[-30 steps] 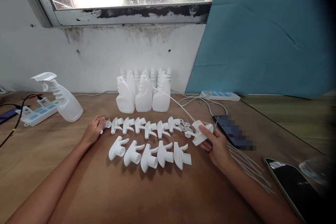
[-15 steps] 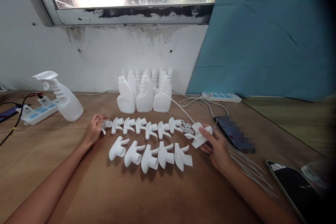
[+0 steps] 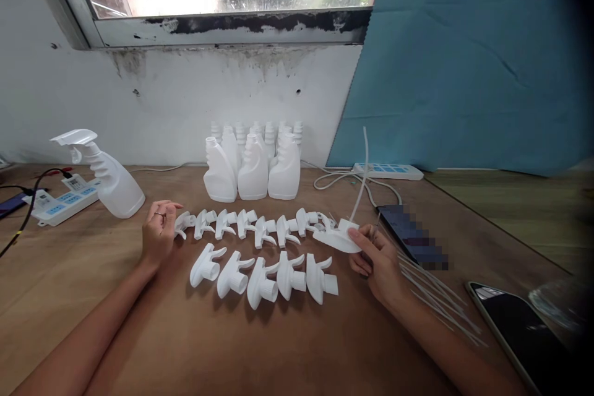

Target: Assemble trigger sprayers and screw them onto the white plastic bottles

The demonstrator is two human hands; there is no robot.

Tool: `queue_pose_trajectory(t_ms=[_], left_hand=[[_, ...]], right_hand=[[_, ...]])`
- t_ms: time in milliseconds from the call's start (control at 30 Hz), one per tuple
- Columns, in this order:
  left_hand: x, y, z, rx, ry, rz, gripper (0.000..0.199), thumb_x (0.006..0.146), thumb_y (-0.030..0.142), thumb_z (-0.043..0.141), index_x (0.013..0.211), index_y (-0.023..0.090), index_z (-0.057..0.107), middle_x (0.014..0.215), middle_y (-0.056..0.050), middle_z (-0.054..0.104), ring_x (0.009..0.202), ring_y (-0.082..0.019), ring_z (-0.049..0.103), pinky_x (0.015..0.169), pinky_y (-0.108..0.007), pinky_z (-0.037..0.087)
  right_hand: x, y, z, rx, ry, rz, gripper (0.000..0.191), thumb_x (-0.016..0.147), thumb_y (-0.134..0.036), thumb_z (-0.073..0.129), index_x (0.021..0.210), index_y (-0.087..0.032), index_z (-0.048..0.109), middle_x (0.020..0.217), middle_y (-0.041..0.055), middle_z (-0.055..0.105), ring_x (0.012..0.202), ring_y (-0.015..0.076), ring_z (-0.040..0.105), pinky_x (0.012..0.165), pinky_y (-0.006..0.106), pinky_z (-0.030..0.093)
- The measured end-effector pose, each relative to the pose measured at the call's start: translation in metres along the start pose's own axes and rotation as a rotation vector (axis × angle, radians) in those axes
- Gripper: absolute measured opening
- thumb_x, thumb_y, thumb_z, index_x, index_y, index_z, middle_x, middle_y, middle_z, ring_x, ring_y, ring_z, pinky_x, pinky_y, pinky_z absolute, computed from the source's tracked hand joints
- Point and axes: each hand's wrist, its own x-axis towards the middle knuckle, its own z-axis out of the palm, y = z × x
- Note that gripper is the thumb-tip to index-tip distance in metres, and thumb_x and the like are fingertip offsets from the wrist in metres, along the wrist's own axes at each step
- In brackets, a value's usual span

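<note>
My right hand (image 3: 378, 260) grips a white trigger spray head (image 3: 338, 237) between thumb and fingers. From its neck a thin white dip tube (image 3: 361, 176) stands up, bending slightly. My left hand (image 3: 159, 228) is beside the leftmost small white trigger part (image 3: 184, 224), fingers loosely bent, with nothing visible in them. That part ends a back row of several similar trigger parts (image 3: 226, 224). In front lies a row of several larger spray heads (image 3: 262, 284). Small clear rings (image 3: 325, 223) are partly hidden behind the held head.
Several white bottles (image 3: 253, 173) stand against the wall. An assembled spray bottle (image 3: 118, 182) leans over a power strip (image 3: 69, 201) at left. At right lie loose tubes (image 3: 440, 297), a phone (image 3: 515, 328), a dark device (image 3: 408, 235) and another power strip (image 3: 390, 171).
My right hand has turned the spray head, so its tube now points up instead of toward the bottles. My left hand has drawn slightly left, away from the end trigger part.
</note>
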Motion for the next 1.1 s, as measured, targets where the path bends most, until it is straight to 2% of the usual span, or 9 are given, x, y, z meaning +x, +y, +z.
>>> queue_pose_trajectory(t_ms=[133, 300, 367, 533, 667, 733, 900, 1000, 1100], left_hand=[[-0.039, 0.063, 0.003, -0.466, -0.16, -0.167, 0.032, 0.094, 0.046, 0.044, 0.086, 0.019, 0.06, 0.077, -0.002, 0.055, 0.073, -0.017, 0.053, 0.069, -0.027, 0.044], [-0.109, 0.115, 0.012, -0.945, -1.048, -0.42, 0.045, 0.09, 0.056, 0.051, 0.079, 0.014, 0.063, 0.061, -0.002, 0.054, 0.05, -0.009, 0.047, 0.046, -0.021, 0.035], [-0.128, 0.124, 0.017, -1.068, -1.24, -0.505, 0.046, 0.084, 0.058, 0.058, 0.082, 0.013, 0.06, 0.062, -0.002, 0.055, 0.045, -0.008, 0.048, 0.041, -0.018, 0.035], [-0.141, 0.13, 0.026, -1.324, -1.214, -0.511, 0.056, 0.071, 0.061, 0.072, 0.096, 0.015, 0.05, 0.072, -0.003, 0.059, 0.047, -0.01, 0.055, 0.039, -0.018, 0.043], [-0.141, 0.129, 0.023, -1.327, -1.188, -0.535, 0.054, 0.077, 0.061, 0.066, 0.099, 0.016, 0.045, 0.057, -0.001, 0.061, 0.042, -0.012, 0.055, 0.04, -0.019, 0.043], [-0.143, 0.127, 0.022, -1.288, -1.14, -0.592, 0.046, 0.082, 0.058, 0.061, 0.095, 0.017, 0.045, 0.057, -0.003, 0.063, 0.044, -0.015, 0.058, 0.041, -0.021, 0.044], [-0.143, 0.122, 0.022, -1.125, -1.043, -0.592, 0.039, 0.076, 0.05, 0.072, 0.078, 0.014, 0.055, 0.073, -0.003, 0.062, 0.064, -0.015, 0.06, 0.059, -0.024, 0.047], [-0.141, 0.123, 0.02, -1.112, -1.09, -0.535, 0.037, 0.071, 0.045, 0.077, 0.077, 0.013, 0.059, 0.078, -0.004, 0.062, 0.069, -0.016, 0.06, 0.065, -0.026, 0.045], [-0.141, 0.125, 0.018, -1.106, -1.129, -0.511, 0.038, 0.072, 0.047, 0.075, 0.083, 0.014, 0.06, 0.08, -0.006, 0.063, 0.072, -0.018, 0.061, 0.067, -0.028, 0.045]], right_hand=[[-0.013, 0.002, 0.01, 0.019, -0.082, 0.074, 0.039, 0.069, -0.04, 0.081, 0.075, -0.021, 0.047, 0.05, -0.0127, 0.036, 0.033, -0.0003, 0.02, 0.032, 0.012, 0.018], [-0.039, 0.007, 0.024, 0.034, -0.259, 0.168, 0.039, 0.073, -0.039, 0.077, 0.069, -0.021, 0.043, 0.048, -0.0131, 0.031, 0.034, 0.0004, 0.018, 0.032, 0.012, 0.021], [-0.049, 0.01, 0.029, 0.002, -0.312, 0.171, 0.041, 0.074, -0.039, 0.077, 0.067, -0.02, 0.042, 0.052, -0.011, 0.038, 0.034, 0.0, 0.021, 0.031, 0.013, 0.02], [-0.067, 0.01, 0.038, -0.132, -0.454, 0.096, 0.044, 0.072, -0.042, 0.077, 0.06, -0.017, 0.043, 0.077, -0.0006, 0.057, 0.044, 0.0028, 0.042, 0.037, 0.016, 0.032], [-0.076, 0.006, 0.04, -0.289, -0.665, -0.037, 0.04, 0.076, -0.044, 0.072, 0.062, -0.018, 0.044, 0.076, 0.0034, 0.064, 0.061, 0.0117, 0.057, 0.051, 0.02, 0.044], [-0.077, 0.003, 0.039, -0.433, -0.718, -0.259, 0.032, 0.082, -0.035, 0.066, 0.063, -0.019, 0.045, 0.072, 0.0031, 0.065, 0.058, 0.0114, 0.057, 0.051, 0.021, 0.043], [-0.068, -0.009, 0.03, -0.754, -0.596, -1.18, 0.015, 0.082, -0.013, 0.059, 0.092, -0.024, 0.058, 0.069, 0.0012, 0.067, 0.052, 0.0132, 0.06, 0.049, 0.024, 0.046], [-0.063, -0.012, 0.027, -0.948, -0.7, -1.367, 0.03, 0.084, -0.016, 0.057, 0.113, -0.021, 0.06, 0.09, 0.0071, 0.074, 0.064, 0.0153, 0.068, 0.057, 0.026, 0.053], [-0.062, -0.01, 0.027, -1.057, -0.778, -1.383, 0.019, 0.091, -0.022, 0.051, 0.102, -0.018, 0.065, 0.086, 0.0059, 0.075, 0.056, 0.0131, 0.063, 0.053, 0.026, 0.048]])
